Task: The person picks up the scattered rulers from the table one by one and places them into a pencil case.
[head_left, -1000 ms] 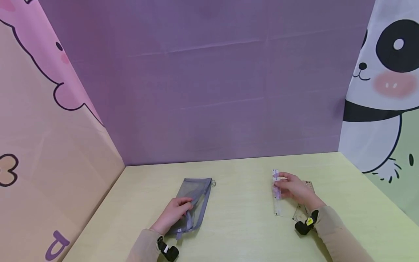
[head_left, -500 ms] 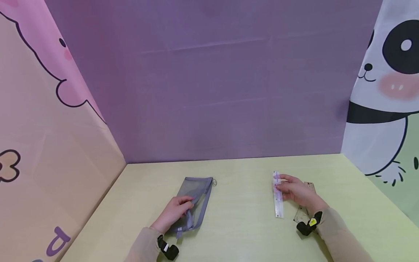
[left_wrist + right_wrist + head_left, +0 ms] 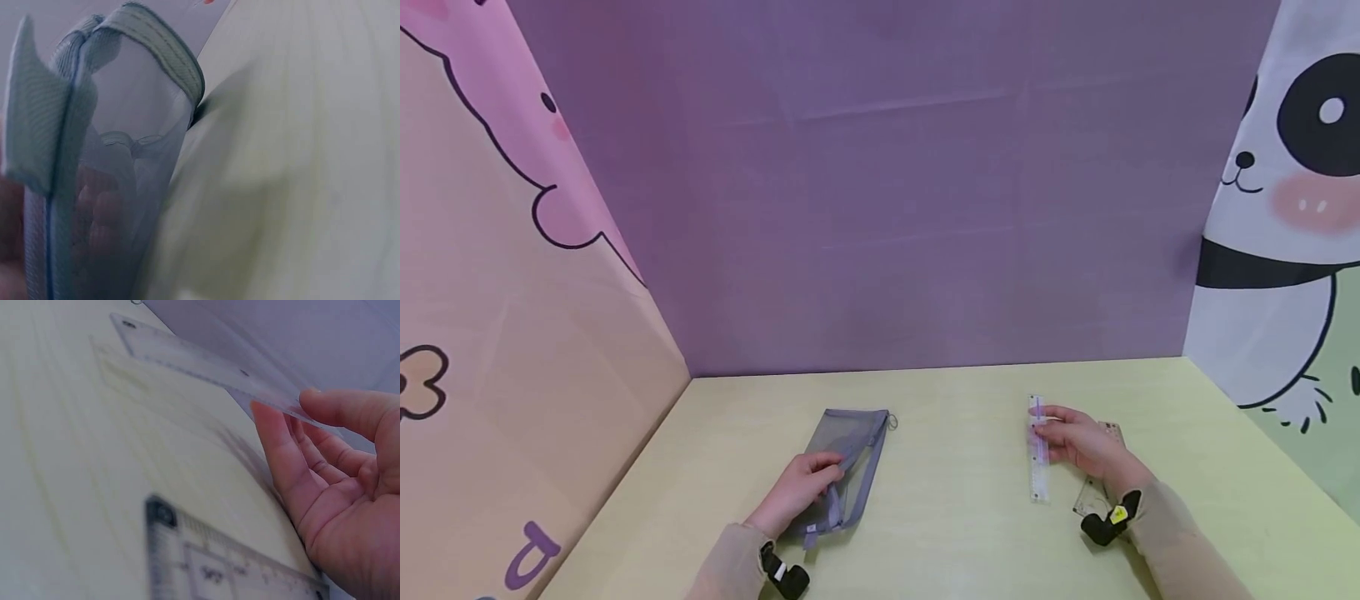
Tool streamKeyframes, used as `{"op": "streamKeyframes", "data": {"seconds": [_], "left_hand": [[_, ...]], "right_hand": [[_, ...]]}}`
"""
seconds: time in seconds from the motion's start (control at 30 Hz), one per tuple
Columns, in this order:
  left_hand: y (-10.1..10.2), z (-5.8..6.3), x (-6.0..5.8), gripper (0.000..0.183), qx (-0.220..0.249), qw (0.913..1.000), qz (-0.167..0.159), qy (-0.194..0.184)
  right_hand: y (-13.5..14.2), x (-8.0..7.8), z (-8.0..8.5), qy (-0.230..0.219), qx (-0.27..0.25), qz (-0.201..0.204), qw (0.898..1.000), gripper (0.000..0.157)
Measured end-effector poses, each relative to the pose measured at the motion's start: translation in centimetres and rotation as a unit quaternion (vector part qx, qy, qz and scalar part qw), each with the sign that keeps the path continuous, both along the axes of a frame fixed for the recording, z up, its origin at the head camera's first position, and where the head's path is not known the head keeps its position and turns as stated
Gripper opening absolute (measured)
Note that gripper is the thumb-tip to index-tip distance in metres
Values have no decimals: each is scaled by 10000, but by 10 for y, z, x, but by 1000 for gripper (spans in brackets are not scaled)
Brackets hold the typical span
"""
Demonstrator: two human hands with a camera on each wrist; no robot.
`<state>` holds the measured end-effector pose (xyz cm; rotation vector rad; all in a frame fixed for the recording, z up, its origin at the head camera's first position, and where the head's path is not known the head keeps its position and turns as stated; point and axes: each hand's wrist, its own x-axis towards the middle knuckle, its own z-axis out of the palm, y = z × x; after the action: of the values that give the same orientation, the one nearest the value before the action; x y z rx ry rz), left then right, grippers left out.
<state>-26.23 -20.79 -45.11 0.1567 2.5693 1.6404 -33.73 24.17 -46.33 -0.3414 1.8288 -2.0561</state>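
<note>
In the head view my left hand [image 3: 805, 487] grips the left side of a grey-blue mesh zipper pouch [image 3: 863, 467]. A small ring hangs at the pouch's upper right corner. The left wrist view shows the mesh pouch [image 3: 134, 187] close up, with fingers visible through the mesh. Over on the right, my right hand [image 3: 1086, 446] pinches a clear ruler [image 3: 1038, 479] by its right edge. In the right wrist view, the clear ruler [image 3: 187, 359] is raised off the table, between thumb and fingers.
Beneath my right wrist lies a clear measuring piece with printed marks [image 3: 1092, 497], partly hidden; its dark corner and scale [image 3: 237, 562] appear in the right wrist view. The pale wooden table [image 3: 955, 517] ends at a purple back wall [image 3: 880, 208], with patterned side walls.
Both hands keep their holds on the pouch and the ruler. The ruler shifts and tilts very slightly. The head view has turned a little.
</note>
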Motion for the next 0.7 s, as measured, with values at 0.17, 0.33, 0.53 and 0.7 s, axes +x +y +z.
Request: {"op": "streamKeyframes", "data": {"seconds": [0.17, 0.33, 0.53, 0.7], "left_hand": [[4, 0, -1, 38, -11, 10000, 59, 30], [8, 3, -3, 36, -35, 9998, 127, 172], [7, 2, -1, 30, -59, 9991, 355, 224], [5, 0, 2, 25, -27, 9982, 538, 264]], "right_hand": [[2, 3, 0, 39, 53, -32, 10000, 40], [4, 2, 2, 151, 125, -102, 9998, 38], [3, 1, 0, 164, 147, -84, 9997, 39], [-1, 1, -3, 126, 181, -138, 9997, 37]]}}
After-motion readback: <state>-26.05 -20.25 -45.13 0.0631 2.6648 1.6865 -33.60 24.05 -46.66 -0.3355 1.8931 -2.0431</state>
